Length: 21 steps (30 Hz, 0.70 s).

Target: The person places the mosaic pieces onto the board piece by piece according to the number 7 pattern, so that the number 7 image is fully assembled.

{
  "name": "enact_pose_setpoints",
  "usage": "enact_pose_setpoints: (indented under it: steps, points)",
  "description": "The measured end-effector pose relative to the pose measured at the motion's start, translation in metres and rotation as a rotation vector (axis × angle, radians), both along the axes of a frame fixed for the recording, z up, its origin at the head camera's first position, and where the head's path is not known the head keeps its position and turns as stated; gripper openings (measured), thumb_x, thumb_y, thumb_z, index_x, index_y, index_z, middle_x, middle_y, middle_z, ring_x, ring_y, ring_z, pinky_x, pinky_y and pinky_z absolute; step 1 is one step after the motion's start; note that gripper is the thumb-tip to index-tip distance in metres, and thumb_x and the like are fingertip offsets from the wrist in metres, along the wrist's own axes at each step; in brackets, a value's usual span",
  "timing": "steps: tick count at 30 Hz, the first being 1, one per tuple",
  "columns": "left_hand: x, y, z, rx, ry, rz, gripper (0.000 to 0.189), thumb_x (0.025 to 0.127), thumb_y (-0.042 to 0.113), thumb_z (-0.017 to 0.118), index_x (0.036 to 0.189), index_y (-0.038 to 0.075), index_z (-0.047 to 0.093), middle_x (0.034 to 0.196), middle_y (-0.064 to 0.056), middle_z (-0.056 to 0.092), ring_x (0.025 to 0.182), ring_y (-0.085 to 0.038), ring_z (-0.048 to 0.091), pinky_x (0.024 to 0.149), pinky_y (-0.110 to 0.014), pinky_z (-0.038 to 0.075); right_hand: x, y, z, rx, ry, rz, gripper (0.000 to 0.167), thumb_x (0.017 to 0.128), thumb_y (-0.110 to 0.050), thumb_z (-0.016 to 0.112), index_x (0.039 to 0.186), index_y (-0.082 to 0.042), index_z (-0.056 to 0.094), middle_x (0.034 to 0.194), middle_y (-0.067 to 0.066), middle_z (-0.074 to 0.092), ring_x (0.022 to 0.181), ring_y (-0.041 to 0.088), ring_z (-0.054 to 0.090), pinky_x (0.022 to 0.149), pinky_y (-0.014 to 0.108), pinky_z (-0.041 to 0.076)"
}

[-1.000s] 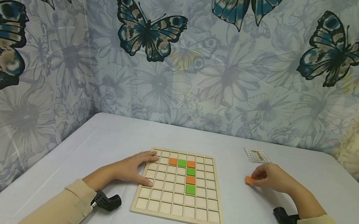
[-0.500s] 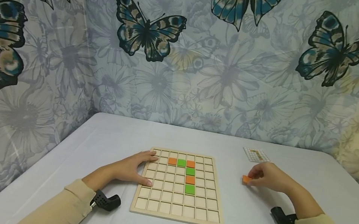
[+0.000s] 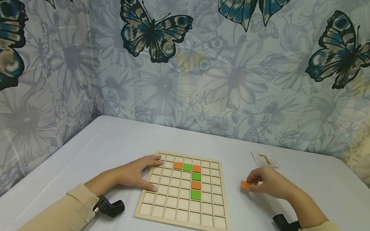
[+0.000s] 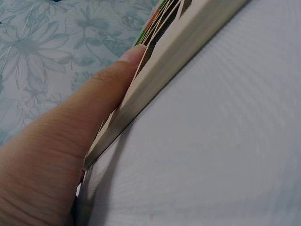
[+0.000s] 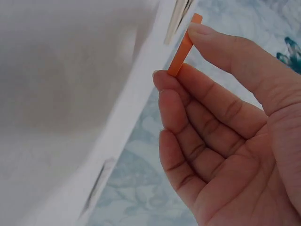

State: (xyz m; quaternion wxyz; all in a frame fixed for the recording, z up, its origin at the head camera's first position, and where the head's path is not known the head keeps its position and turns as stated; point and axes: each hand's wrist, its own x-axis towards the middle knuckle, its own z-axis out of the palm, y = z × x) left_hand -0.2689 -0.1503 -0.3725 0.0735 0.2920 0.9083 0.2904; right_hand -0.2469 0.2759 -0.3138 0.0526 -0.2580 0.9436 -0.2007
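A square wooden grid board [image 3: 171, 213] lies on the table. Set in its cells are several orange and green tiles: a short row along the second line from the back, then a column running toward the front. My left hand [image 3: 132, 172] rests on the board's left side with its fingers spread and fairly straight; in the left wrist view the thumb [image 4: 106, 82] lies over the rim. To the right of the board, my right hand [image 3: 272, 182] pinches a thin orange square tile [image 5: 181, 54] between thumb and fingers, above the table and apart from the board.
A small card [image 3: 272, 160] printed with a grid and a coloured pattern lies behind my right hand. The table [image 3: 126, 135] has a white cover. Behind and to the left hangs a cloth [image 3: 234, 87] with butterflies and flowers.
My right hand has moved left toward the board, carrying the orange tile. More of the card's pattern shows now. The left hand and the board have stayed in place.
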Motion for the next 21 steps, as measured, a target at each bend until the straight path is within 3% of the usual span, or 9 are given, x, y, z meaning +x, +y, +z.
enact_pose_setpoints:
  steps: [21]
  points:
    - [0.000,0.000,-0.001,-0.001,0.002,0.010,0.086,0.068,0.053,0.077,0.141,0.024,0.040,0.155,0.001,0.022,0.145,-0.031,0.012,0.113,-0.059,0.016,0.016,-0.035,0.010,0.051,0.043,0.056,0.010,0.077,-0.014,0.074,0.086,-0.012,0.068,0.083,-0.009,0.064,0.075,0.005,0.050,0.061,0.019,0.045]
